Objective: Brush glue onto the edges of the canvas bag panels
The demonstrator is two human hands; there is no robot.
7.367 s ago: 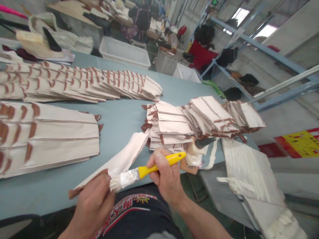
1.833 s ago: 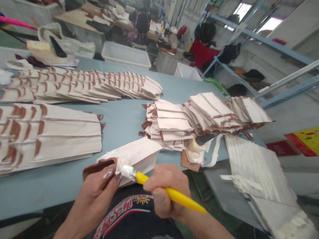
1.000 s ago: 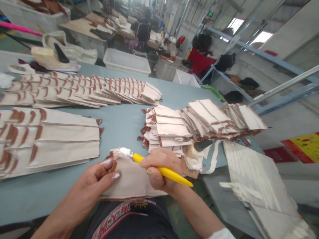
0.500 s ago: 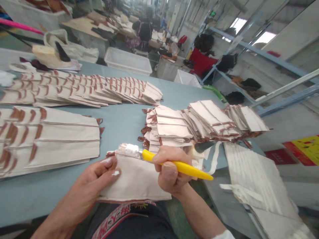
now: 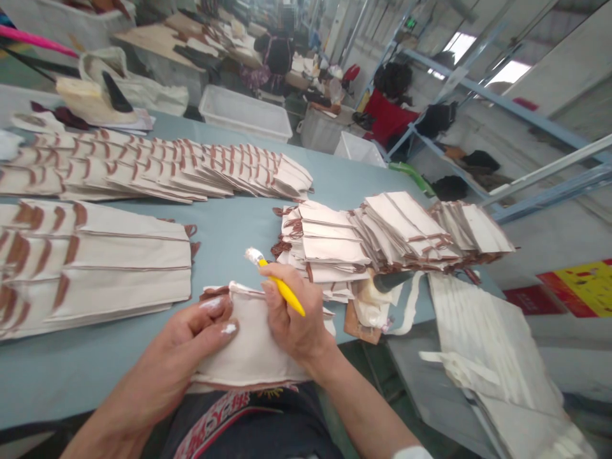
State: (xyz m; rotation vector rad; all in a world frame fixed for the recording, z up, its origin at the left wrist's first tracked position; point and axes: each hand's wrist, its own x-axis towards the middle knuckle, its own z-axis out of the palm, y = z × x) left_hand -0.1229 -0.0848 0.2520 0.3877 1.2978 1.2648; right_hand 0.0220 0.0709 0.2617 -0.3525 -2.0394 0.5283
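Observation:
A cream fabric piece with brown trim lies at the near edge of the blue table. My left hand presses on its left side, fingers closed on the cloth and smeared with white paste. Holding a yellow-handled brush, my right hand also rests on the piece's right part. The brush's white bristles point up and away, lifted off the cloth.
Rows of finished cream pieces fan across the table's left and back. A heap of similar pieces lies to the right. White strips rest on a lower surface at the right. White bins and a person stand beyond the table.
The brush has lifted off the top edge of the piece and tilted upright. My right hand has come down onto the cloth. My left hand stays where it was.

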